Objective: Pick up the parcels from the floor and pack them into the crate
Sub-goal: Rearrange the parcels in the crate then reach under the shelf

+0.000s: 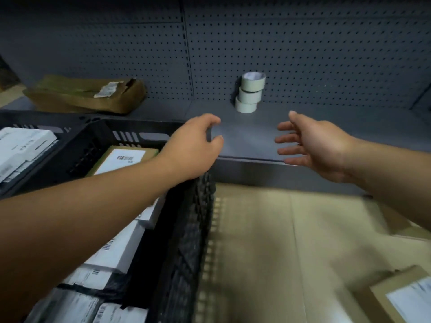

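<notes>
At the far left a second black crate [35,127] held white packages, and behind it a crumpled brown paper package [86,94] lay on the grey metal shelf [245,136]. The black perforated plastic crate [186,229] stood lower left, filled with parcels: a brown cardboard box with a white barcode label [121,159] near its far end and several white labelled boxes [116,250] nearer the camera, partly under the forearm. The left hand [193,148] reached over the crate's far right corner, fingers loosely curled and holding nothing; whether it touched the rim could not be told. Behind, three rolls of pale tape [250,94] stood stacked against the dark pegboard back panel [303,54]. The right hand [312,145] hovered above the shelf edge, fingers spread and empty, well apart from any parcel. Below it the beige floor [268,241] was blurred. At the bottom right a brown cardboard parcel with a white label [401,297] lay on the floor, far below and right of both hands.
</notes>
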The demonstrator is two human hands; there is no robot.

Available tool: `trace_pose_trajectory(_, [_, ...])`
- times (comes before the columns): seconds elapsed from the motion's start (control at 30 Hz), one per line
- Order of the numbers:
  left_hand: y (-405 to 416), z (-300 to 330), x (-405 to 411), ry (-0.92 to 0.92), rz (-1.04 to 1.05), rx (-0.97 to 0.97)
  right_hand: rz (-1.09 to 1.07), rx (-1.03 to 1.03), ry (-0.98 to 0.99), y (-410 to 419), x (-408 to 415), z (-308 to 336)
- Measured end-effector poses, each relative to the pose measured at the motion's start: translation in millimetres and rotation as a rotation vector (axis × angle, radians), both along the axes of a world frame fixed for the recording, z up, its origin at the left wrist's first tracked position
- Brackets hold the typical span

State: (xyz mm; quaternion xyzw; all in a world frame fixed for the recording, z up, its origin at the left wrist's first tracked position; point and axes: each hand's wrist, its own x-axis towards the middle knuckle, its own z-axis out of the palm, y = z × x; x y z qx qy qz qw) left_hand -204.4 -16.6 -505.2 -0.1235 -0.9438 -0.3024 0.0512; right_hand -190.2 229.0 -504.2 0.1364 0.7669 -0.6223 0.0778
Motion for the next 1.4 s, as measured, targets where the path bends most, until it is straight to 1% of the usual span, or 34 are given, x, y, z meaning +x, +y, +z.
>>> trace_pose_trajectory(0.17, [64.6,-18.9,12.4,-0.065,-0.132,-0.03,-0.086,0.124,-0.064,75.2,25.3,-21.5])
trace_pose_trajectory(0.23, [88.3,-31.2,17.1,-0.136,-0.179,-0.052,-0.104,0.181,-0.115,106.6,36.7,-33.9])
trace_pose_trajectory(0.4, [137.8,-71.4,35.8,-0.33,-0.269,-0.123,-0.09,0.382,-0.313,184.1,65.8,-68.5])
trace_pose_trajectory(0.5, [157.7,-93.2,47.0,-0.428,-0.26,-0.166,-0.117,0.46,-0.398,219.3,81.4,-84.1])
trace_pose_trajectory(0.57, [169.3,-108.1,57.1,-0.504,-0.253,-0.139,-0.101,0.48,-0.469,238.4,93.2,-94.0])
trace_pose_trajectory(0.7, [193.2,-131.6,87.4,-0.661,-0.281,-0.125,0.005,0.513,-0.622,263.4,110.5,-109.3])
trace_pose_trajectory(0.87, [235.4,-147.3,130.2,-0.941,-0.265,-0.03,0.095,0.52,-0.718,272.5,128.0,-123.0])
trace_pose_trajectory(0.97, [264.9,-154.8,150.1,-1.115,-0.158,0.087,0.127,0.539,-0.732,276.3,138.0,-131.9])
trace_pose_trajectory(1.1, [297.2,-160.2,173.2,-1.288,-0.011,0.252,0.155,0.534,-0.752,283.6,147.2,-137.6])
trace_pose_trajectory(1.17, [305.2,-159.6,184.0,-1.339,0.045,0.301,0.16,0.524,-0.772,286.5,150.8,-140.9])
trace_pose_trajectory(1.27, [313.5,-156.9,192.1,-1.352,0.093,0.365,0.192,0.485,-0.811,288.0,154.3,-149.5])
trace_pose_trajectory(1.4, [323.1,-151.4,193.6,-1.445,0.05,0.459,0.195,0.406,-0.829,283.0,153.1,-155.6])
